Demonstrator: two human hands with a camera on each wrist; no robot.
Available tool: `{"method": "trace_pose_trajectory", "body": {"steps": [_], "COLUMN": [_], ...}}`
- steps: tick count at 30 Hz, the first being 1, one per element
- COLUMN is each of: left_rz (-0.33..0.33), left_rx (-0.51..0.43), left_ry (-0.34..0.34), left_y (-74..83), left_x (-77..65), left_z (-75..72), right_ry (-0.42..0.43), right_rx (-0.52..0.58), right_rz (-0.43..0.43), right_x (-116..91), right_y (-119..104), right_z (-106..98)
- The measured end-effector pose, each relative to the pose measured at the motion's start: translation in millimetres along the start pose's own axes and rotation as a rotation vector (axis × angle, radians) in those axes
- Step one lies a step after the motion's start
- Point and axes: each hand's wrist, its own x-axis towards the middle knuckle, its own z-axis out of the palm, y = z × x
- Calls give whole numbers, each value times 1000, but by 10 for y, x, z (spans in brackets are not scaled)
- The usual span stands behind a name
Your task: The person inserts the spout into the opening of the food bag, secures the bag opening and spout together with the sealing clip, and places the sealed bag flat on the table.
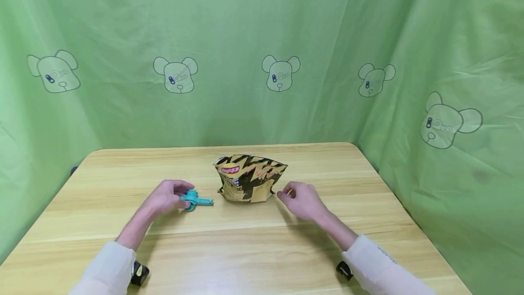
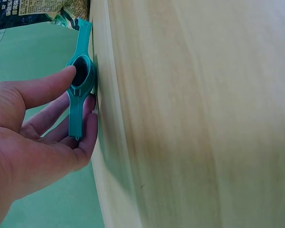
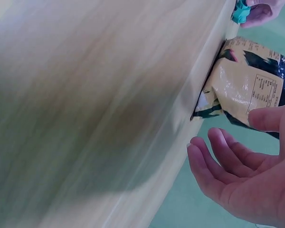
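Note:
A gold-and-black Lay's chip bag stands upright on the table, a little back from the middle. Left of it, my left hand pinches a teal bag clip with a round spout. In the left wrist view the thumb presses at the ring of the clip, and the fingers curl behind it, low by the table top. My right hand is beside the bag's lower right corner, fingers loosely bent with nothing between them. The right wrist view has the thumb overlapping the bag.
The wooden table reaches back to a green curtain printed with bear heads, which also hangs along both sides. Black devices sit under the white sleeves at both wrists.

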Motion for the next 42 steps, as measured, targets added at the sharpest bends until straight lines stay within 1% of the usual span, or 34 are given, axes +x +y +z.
{"method": "trace_pose_trajectory", "body": {"steps": [6,9,13,16,20,23,29,34,37,42], "left_rz": [-17,-17,2,20,35,37,41,48,67,114], "left_rx": [-15,-11,-12,-20,-41,-56,-82,-137,-162,-172], "left_ry": [-7,-10,-19,-31,-54,-72,-108,-129,-142,-158], "left_y": [4,8,24,56,126,192,329,425,471,548], "left_x": [9,13,2,-7,-16,-28,-57,-89,-103,-112], "left_z": [0,11,30,54,99,136,206,268,314,400], "right_ry": [-37,-63,-93,-117,-155,-187,-221,-253,-279,-300], "right_rx": [11,32,45,48,87,136,186,229,250,262], "right_rz": [-44,-36,-26,-38,-57,-66,-76,-69,-80,-114], "right_x": [-6,-24,-42,-48,-50,-55,-66,-80,-88,-92], "right_y": [-71,-118,-176,-196,-223,-255,-325,-401,-456,-532], "right_z": [45,51,63,79,106,127,172,197,219,262]}}
